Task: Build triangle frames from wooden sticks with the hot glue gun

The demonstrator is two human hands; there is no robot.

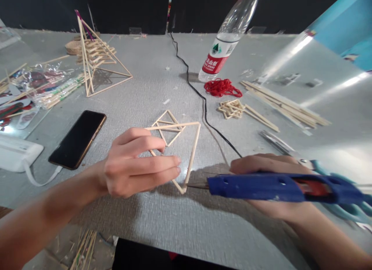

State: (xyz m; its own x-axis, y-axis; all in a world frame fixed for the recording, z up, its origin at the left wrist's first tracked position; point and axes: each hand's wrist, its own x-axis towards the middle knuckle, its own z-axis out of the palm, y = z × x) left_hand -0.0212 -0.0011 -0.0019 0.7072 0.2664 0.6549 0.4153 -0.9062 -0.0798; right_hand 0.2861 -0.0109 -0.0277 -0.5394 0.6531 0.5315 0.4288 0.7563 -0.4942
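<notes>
My left hand is closed on a frame of thin wooden sticks, its fingers hiding part of it. In my right hand lies a blue glue gun, its narrow nozzle at the frame's near corner; whether the tip touches the wood I cannot tell. Behind my left fingers, a small stick diamond with crossing sticks lies on the grey table. A black cord runs from the back of the table toward my right hand.
A stick pyramid stands back left, a phone in front of it. At right are a tilted-looking plastic bottle, red string, small stick pieces, loose sticks and scissors. Packaged materials lie left.
</notes>
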